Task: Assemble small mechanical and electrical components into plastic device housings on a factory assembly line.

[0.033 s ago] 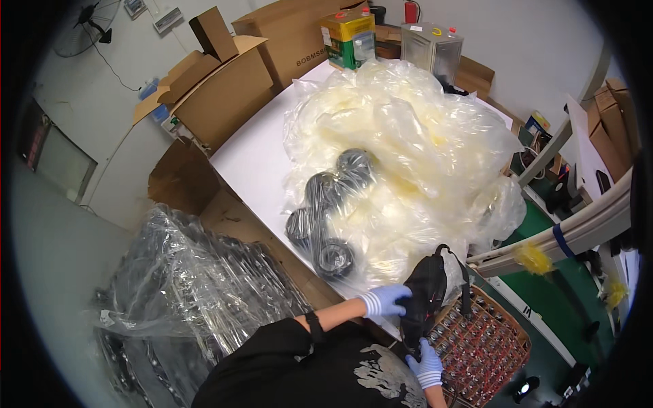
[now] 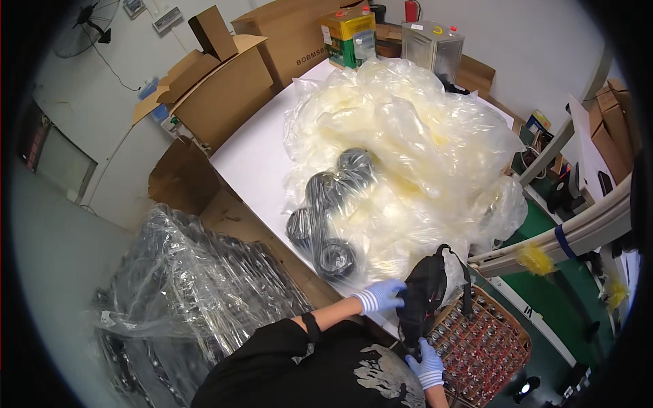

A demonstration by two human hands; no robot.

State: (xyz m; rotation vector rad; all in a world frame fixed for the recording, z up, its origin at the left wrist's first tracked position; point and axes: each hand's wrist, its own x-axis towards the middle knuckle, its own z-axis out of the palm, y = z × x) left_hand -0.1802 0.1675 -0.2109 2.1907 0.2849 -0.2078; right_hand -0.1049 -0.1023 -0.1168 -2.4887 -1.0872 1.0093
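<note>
A black fabric bag [image 2: 423, 294] with a looped strap lies at the table's near edge, beside the clear plastic. My left hand [image 2: 382, 297], in a pale blue glove with a striped cuff, is at the bag's left side. Its fingers reach toward the bag, slightly apart, with nothing seen in them. At the bag's lower end, my right hand [image 2: 427, 365], gloved the same way, has its thumb and fingers around the black fabric. Part of that grip is hidden.
Crumpled clear plastic [image 2: 401, 136] covers much of the white table [image 2: 248, 160], with black rolled pieces in film [image 2: 333, 197] on it. A tray of small parts with red wires [image 2: 483, 347] is at right. Plastic-covered black items [image 2: 190, 279] stand left; cartons [image 2: 224, 95] and tins [image 2: 432, 49] behind.
My left hand has shifted slightly left and up, away from the bag's side. My right hand and the bag stay nearly where they were.
</note>
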